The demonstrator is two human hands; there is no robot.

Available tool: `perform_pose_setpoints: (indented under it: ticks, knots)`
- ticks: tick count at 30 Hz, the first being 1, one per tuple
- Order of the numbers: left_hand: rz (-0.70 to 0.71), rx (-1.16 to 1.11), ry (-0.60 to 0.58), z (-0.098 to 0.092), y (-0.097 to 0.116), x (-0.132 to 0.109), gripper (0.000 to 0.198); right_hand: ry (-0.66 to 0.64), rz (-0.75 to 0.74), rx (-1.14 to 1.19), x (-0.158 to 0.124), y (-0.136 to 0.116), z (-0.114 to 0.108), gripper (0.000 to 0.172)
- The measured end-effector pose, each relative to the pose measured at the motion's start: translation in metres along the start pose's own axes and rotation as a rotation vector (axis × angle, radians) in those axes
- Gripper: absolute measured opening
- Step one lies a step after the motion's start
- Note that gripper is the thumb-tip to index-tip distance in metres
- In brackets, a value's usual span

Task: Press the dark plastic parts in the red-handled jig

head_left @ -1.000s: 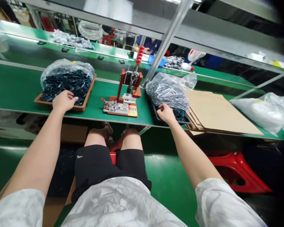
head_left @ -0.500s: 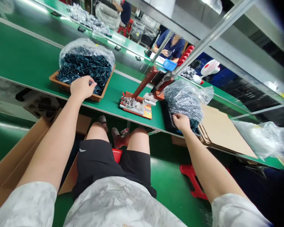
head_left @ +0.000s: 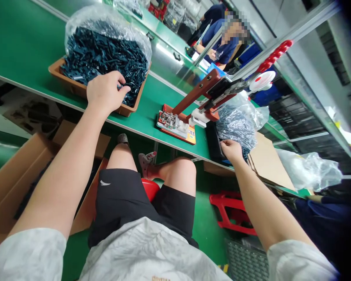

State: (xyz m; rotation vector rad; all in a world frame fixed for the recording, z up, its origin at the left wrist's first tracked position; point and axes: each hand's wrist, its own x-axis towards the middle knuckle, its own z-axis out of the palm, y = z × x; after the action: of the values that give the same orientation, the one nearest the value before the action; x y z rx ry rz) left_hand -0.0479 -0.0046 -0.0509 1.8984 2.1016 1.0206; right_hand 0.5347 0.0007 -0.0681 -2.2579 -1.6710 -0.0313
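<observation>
While the left hand [head_left: 107,93] lies curled on dark parts [head_left: 105,58] heaped in a brown tray [head_left: 57,72], grasp unclear, the right hand [head_left: 232,151] presses against bagged grey parts [head_left: 235,127] beside the hand press [head_left: 175,125], grip equally unclear.

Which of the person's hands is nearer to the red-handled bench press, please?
The right hand is nearer to the bench press, just right of its base at the black tray. The left hand is farther, left of the press, at the brown tray of dark parts.

Factory line: green conveyor [head_left: 23,39], bagged plastic parts [head_left: 111,54]
</observation>
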Motion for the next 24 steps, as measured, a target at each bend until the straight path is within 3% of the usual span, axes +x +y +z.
perform_pose_setpoints:
  ticks: [10,18,22,24]
  knots:
    - [-0.007,0.027,0.017,-0.004,0.006,-0.002,0.079,-0.036,0.011,0.046,-0.006,-0.002,-0.002,0.019]
    - [0.008,0.151,-0.006,-0.012,0.007,0.0,0.053,-0.023,-0.044,0.123,-0.011,-0.014,-0.01,0.023]
    - [-0.086,0.273,-0.077,-0.02,0.008,0.012,0.052,0.02,-0.105,0.251,-0.009,-0.015,-0.016,0.028]
    - [-0.179,0.267,-0.167,-0.022,0.005,0.019,0.047,0.025,-0.128,0.34,-0.008,-0.014,-0.02,0.033]
